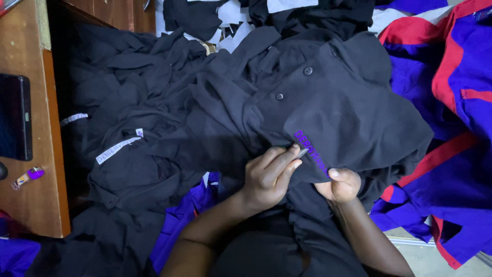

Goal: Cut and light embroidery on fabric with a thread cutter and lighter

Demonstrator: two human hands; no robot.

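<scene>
The left hand (pixel 266 177) pinches a small metal tool (pixel 302 153) against the purple embroidery (pixel 310 151) on the black shirt (pixel 338 102); the right hand (pixel 341 185) grips the fabric fold just beside it. Likely risk: the tip slipping could snag cloth. Beyond, black garments (pixel 133 133) pile up; farther left, a wooden surface (pixel 43 200).

A person's left hand (pixel 269 177) is pinching a small metal tool (pixel 302 153) against purple embroidery (pixel 311 152) on a black shirt (pixel 333 102), the right hand (pixel 339 185) is gripping the fabric at four o'clock, and a phone (pixel 14 117) is lying on a wooden table (pixel 36 195) at nine o'clock.
</scene>
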